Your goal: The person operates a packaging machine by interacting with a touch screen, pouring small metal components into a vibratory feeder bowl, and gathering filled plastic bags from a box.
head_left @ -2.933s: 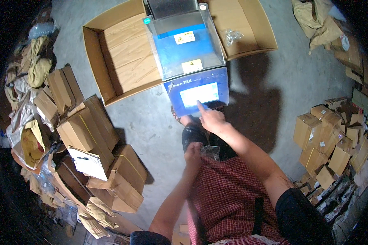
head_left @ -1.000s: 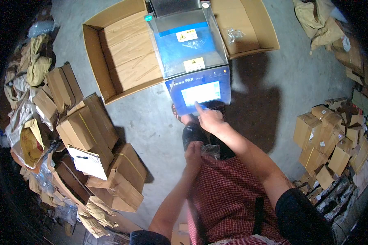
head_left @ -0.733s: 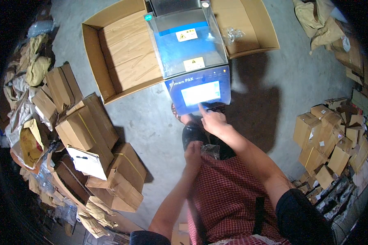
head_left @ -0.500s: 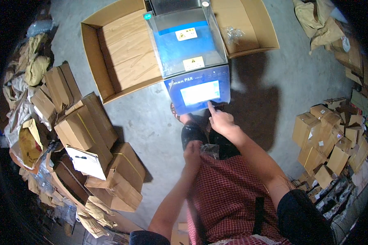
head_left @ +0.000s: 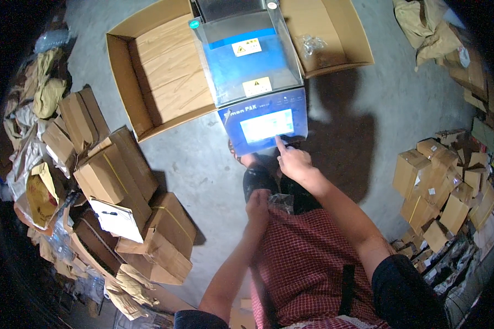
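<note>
Head view: between two open brown cardboard boxes [head_left: 173, 77] stands a blue box-shaped machine [head_left: 234, 130]. The person's right hand [head_left: 295, 163], unloaded, extends its index finger to the lit white rectangular screen [head_left: 264, 125]; contact unclear. Left hand [head_left: 257, 203] grips clear plastic film [head_left: 281, 203].

Here we have grey floor [head_left: 200, 159], brown cartons [head_left: 101, 175] stacked at left, boxes [head_left: 410, 166] heaped lower right, dark shadow [head_left: 343, 145] right of centre.
</note>
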A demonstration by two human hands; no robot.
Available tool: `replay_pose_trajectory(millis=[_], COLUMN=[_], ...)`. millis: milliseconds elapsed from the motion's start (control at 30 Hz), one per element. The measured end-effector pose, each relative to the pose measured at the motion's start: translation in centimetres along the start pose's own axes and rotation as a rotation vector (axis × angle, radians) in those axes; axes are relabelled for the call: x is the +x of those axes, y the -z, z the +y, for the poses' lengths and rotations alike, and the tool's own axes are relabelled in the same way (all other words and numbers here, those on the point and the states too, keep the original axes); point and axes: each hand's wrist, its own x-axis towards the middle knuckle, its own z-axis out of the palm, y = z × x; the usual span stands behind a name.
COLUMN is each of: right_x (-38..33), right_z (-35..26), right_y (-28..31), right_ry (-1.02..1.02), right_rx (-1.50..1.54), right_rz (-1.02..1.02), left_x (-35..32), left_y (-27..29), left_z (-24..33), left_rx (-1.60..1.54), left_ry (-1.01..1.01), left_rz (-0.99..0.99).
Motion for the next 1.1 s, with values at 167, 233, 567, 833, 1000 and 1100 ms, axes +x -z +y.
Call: replay_pose_trajectory(millis=[167,233,567,833,1000,1100], right_x=[0.1,0.3,-0.7,-6.0,-7.2,-6.4], right_z=[-0.8,-1.0,-0.5,-1.8,-2.9,-4.3], right_y=[-0.4,-0.5,1.1,3.9,5.8,8.5], right_ry=[0.050,0.052,0.057,0.162,0.254,0.174], right_rx=[0.014,0.003,0.138,1.182,1.123,1.139], right_rz=[0.025,0.042,-0.114,-0.465,-0.144,0.062], left_x=[0.1,0.1,0.2,2.8,4.9,5.8], left_y=[-0.1,-0.1,-0.2,0.7,2.2,3.8], left_z=[-0.2,-0.5,-0.3,2.3,11.3,14.8], left_rx=[-0.022,-0.007,-0.006,-0.832,-0.984,-1.123], left_ry=[0.016,-0.008,-0.053,0.267,0.084,0.022], left_rz=[-0.003,0.012,0.027,0.149,0.079,0.028])
